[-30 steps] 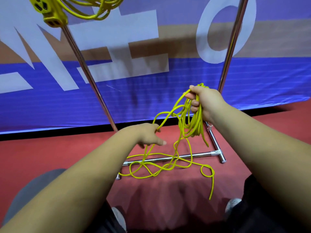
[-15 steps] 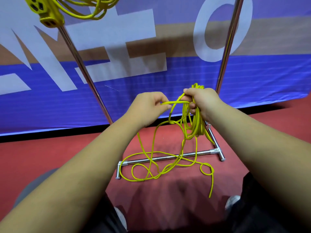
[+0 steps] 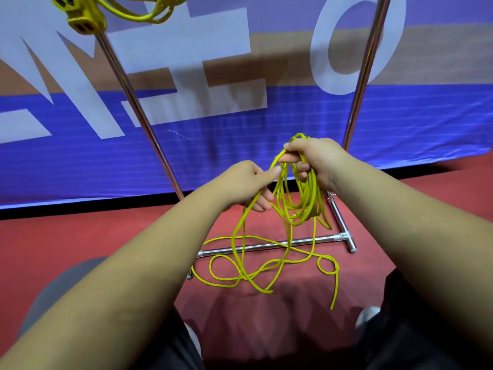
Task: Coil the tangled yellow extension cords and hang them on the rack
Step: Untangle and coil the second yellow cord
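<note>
My right hand (image 3: pixel 313 161) grips the top of a bundle of loops of a thin yellow extension cord (image 3: pixel 298 206), which hang below it. Just left of it, my left hand (image 3: pixel 245 186) holds a strand of the same cord between thumb and curled fingers. The loose rest of the cord lies tangled on the red floor, draped over the rack's bottom bar (image 3: pixel 269 246). A second yellow cord (image 3: pixel 138 9) with its socket block (image 3: pixel 80 18) hangs at the top left of the metal rack.
The rack's two slanted chrome poles (image 3: pixel 138 110) rise on either side of my hands, the right one (image 3: pixel 364 73) behind my right hand. A blue and white banner (image 3: pixel 240 134) stands behind the rack. My shoes and knees are at the bottom edge.
My left hand rose from the floor loops up to my right hand with a strand, then slid slightly down it. The bundle in my right hand gained a loop.
</note>
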{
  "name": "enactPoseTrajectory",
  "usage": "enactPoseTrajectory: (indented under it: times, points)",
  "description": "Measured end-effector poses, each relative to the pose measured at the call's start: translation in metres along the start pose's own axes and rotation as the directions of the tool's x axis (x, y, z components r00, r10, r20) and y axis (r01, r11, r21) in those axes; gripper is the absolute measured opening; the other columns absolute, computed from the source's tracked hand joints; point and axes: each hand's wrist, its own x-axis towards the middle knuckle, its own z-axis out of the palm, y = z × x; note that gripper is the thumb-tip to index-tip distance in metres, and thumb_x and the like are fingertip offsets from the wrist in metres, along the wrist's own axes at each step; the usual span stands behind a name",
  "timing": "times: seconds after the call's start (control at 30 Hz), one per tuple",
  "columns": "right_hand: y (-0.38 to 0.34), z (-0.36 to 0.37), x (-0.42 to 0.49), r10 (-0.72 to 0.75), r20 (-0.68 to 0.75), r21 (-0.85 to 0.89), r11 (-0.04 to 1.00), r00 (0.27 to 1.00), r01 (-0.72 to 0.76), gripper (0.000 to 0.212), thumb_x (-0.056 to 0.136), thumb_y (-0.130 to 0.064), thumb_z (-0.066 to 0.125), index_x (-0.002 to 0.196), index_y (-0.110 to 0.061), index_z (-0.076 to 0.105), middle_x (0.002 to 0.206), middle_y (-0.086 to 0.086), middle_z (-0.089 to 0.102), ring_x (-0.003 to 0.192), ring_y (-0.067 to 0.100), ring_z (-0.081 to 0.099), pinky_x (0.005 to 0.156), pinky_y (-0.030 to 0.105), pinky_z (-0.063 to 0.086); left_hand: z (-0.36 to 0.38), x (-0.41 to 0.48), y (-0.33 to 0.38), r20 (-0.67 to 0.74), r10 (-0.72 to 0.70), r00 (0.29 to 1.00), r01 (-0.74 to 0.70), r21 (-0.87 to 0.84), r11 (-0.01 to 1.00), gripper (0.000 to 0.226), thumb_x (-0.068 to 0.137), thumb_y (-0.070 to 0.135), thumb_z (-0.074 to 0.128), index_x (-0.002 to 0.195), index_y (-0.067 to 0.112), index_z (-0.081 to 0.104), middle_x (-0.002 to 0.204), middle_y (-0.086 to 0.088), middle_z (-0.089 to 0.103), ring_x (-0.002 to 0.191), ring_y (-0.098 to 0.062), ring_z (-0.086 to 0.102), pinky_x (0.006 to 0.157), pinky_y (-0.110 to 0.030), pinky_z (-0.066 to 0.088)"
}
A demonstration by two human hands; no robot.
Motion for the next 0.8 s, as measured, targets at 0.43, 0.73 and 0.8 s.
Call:
enactPoseTrajectory:
  times: [0.43,0.73,0.8]
  points:
    - [-0.007,0.000,-0.011,-0.008,0.074,0.016,1.000,0.997,0.007,0.007,0.096,-0.016,0.062,0.101,-0.012,0.062,0.079,0.007,0.077,0.042,0.011,0.032,0.043,0.022,0.034,-0.018,0.027,-0.049,0.044,0.063,0.997,-0.076,0.454,0.888,0.019,0.106,0.021,0.050,0.104,0.013,0.067,0.091,0.004,0.074,0.083,-0.011,0.066,0.067,-0.007,0.045]
    - [-0.004,-0.004,-0.007,-0.031,0.069,-0.008,0.999,0.997,0.031,0.007,0.095,-0.018,0.059,0.093,-0.013,0.063,0.081,0.007,0.072,0.044,0.012,0.031,0.044,0.023,0.033,-0.007,0.036,-0.069,0.199,-0.077,0.977,-0.085,0.695,0.714,0.004,0.091,0.022,0.072,0.090,0.020,0.069,0.086,0.005,0.076,0.086,-0.017,0.069,0.080,-0.032,0.053]
    - [-0.003,-0.005,-0.006,-0.044,0.051,-0.028,0.999,0.998,0.046,0.007,0.093,-0.017,0.060,0.088,-0.012,0.062,0.076,0.004,0.064,0.043,0.013,0.033,0.044,0.025,0.032,-0.018,0.038,-0.063,0.084,0.014,0.996,-0.067,0.671,0.739,0.010,0.095,0.026,0.069,0.089,0.018,0.070,0.080,0.002,0.076,0.078,-0.018,0.070,0.076,-0.035,0.055]
